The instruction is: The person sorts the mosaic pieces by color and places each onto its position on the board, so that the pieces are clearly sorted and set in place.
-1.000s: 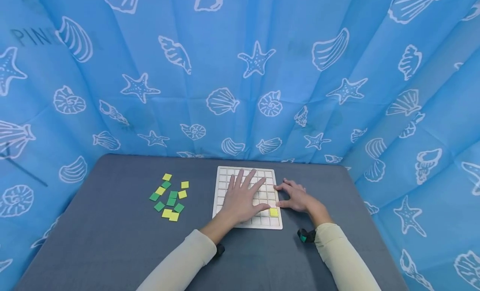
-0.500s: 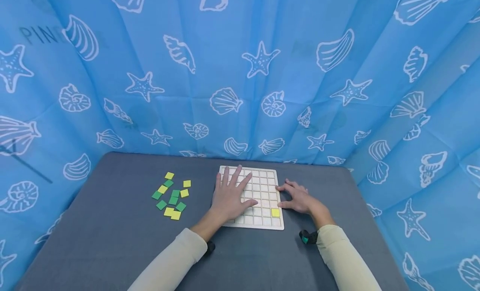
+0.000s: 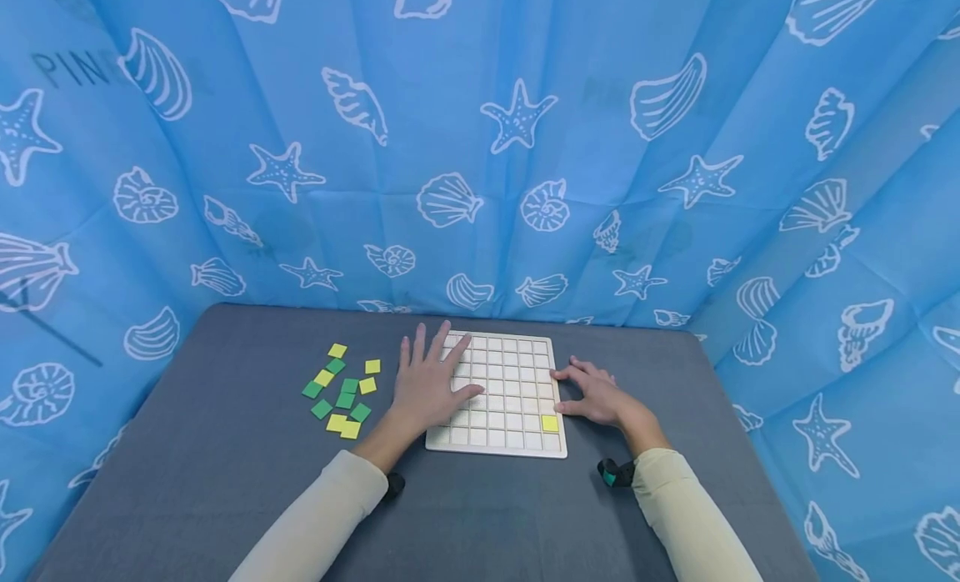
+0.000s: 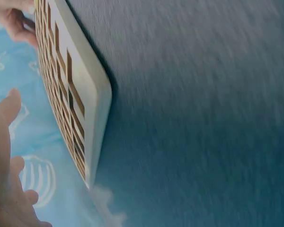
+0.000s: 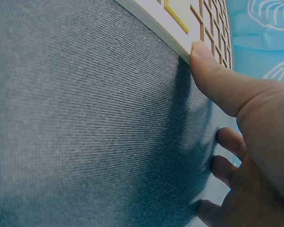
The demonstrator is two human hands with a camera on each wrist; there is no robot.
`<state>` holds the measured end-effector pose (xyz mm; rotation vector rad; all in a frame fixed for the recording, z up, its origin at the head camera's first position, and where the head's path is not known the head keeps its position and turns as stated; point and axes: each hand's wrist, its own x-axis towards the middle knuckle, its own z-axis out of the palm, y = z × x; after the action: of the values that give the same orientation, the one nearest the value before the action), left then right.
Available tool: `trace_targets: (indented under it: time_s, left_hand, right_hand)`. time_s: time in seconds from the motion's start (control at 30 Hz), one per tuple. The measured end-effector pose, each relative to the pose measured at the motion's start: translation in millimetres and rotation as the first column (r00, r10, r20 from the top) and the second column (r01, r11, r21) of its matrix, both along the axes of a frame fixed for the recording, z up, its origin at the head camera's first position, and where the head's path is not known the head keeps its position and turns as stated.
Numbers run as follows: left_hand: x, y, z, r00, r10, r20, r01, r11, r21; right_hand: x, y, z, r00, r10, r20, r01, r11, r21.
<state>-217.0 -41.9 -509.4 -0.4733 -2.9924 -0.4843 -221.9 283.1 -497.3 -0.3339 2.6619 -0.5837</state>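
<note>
A white board with a grid of square cells (image 3: 504, 397) lies on the table. One yellow square tile (image 3: 550, 423) sits in a cell near its lower right corner. My left hand (image 3: 427, 388) is spread with straight fingers over the board's left edge, holding nothing; in the left wrist view its fingers (image 4: 7, 127) show beside the board's corner (image 4: 97, 90). My right hand (image 3: 596, 398) touches the board's right edge with thumb and forefinger. In the right wrist view the thumb (image 5: 213, 71) presses the rim next to the yellow tile, the other fingers loosely bent.
Several loose yellow tiles (image 3: 349, 429) and green tiles (image 3: 360, 412) lie scattered left of the board on the grey table (image 3: 480, 515). A blue curtain with white shells (image 3: 450, 257) hangs behind the table and along its sides.
My left hand has moved left across the board, uncovering most of its cells. The right hand stays at the right edge, and the tiles lie as before.
</note>
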Motion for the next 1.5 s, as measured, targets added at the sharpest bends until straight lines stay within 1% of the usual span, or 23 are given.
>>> trace_targets:
  time_s: [0.13,0.27,0.37,0.57,0.7,0.8,0.93,1.17,1.3,1.5]
  left_hand:
    - [-4.3,-12.1,-0.2,0.999,0.032,0.004,-0.032,0.999,-0.023]
    - [-5.4,-24.2,0.7,0.999,0.052,0.009,-0.052,0.999,-0.002]
    - [-5.3,-34.1,0.4,0.998,0.065,0.004,-0.065,0.998,-0.002]
    - [-8.6,-55.8,-6.0,0.994,0.108,0.014,-0.108,0.993,-0.041]
    - [-11.3,-68.1,-8.3,0.989,0.140,0.040,-0.138,0.990,-0.040]
    - [-12.3,-75.1,-6.6,0.984,0.162,0.074,-0.162,0.987,-0.010]
    - [-13.3,-82.3,-3.7,0.973,0.195,0.126,-0.199,0.980,0.025]
    - [-15.5,-92.7,0.5,0.951,0.243,0.190,-0.255,0.966,0.044]
    - [-17.9,-100.8,1.6,0.943,0.251,0.219,-0.269,0.962,0.055]
    - [-22.3,-113.2,1.7,0.937,0.244,0.251,-0.264,0.963,0.047]
  right_hand:
    - [0.4,0.0,-0.6,1.000,0.000,-0.005,0.001,1.000,0.004]
    - [0.6,-0.6,-0.1,1.000,-0.003,-0.005,0.003,1.000,0.009]
    - [0.5,-0.5,-0.7,1.000,-0.008,-0.001,0.008,1.000,0.008]
    - [-1.0,-0.1,-0.3,1.000,-0.018,0.016,0.018,1.000,0.002]
    - [0.0,-0.3,1.9,1.000,-0.014,0.014,0.014,1.000,0.001]
    - [0.5,-0.4,2.2,1.000,-0.015,0.014,0.015,1.000,0.010]
    - [-0.6,0.2,0.8,1.000,-0.016,0.017,0.016,1.000,0.014]
    - [-1.6,1.3,-1.5,1.000,-0.019,0.023,0.019,1.000,0.011]
    - [-1.7,1.4,-1.7,0.999,-0.020,0.028,0.020,1.000,0.015]
    - [-1.0,1.5,-1.5,1.000,-0.018,0.026,0.018,1.000,0.013]
